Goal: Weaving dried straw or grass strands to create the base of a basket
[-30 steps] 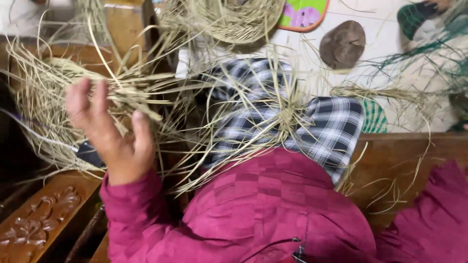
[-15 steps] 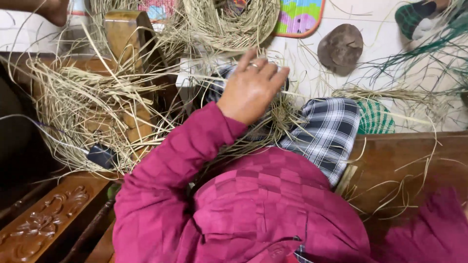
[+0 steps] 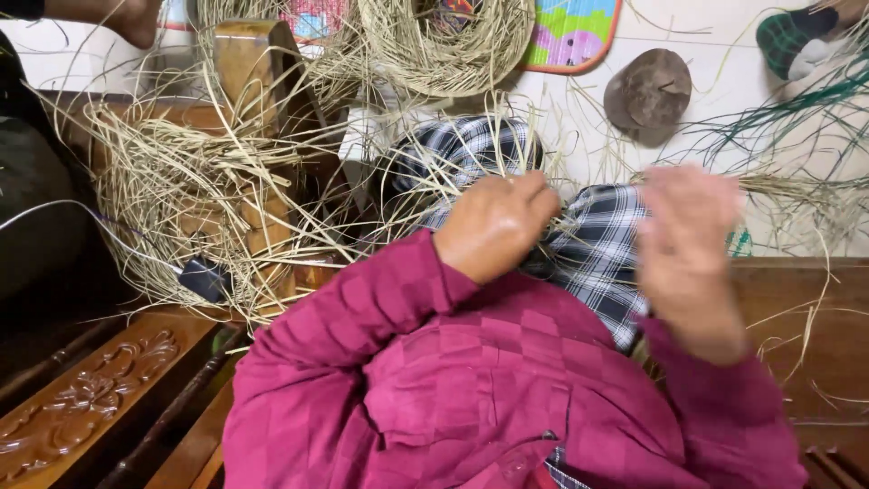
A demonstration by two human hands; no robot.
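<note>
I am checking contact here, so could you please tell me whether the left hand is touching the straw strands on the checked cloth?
Touching. The head view shows the left hand closed, knuckles up, among the straw strands over the checked cloth, with strands running under its fingers.

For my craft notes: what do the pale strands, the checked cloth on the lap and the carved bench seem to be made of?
Strands: dried straw or grass fibre, matt, pale tan, thin and stiff, springing out in loose tangles.
Checked cloth: soft woven fabric, probably cotton, with black and white checks and folds, under the left hand.
Carved bench: dark brown wood with a slight sheen, probably varnished, and a floral relief.
</note>
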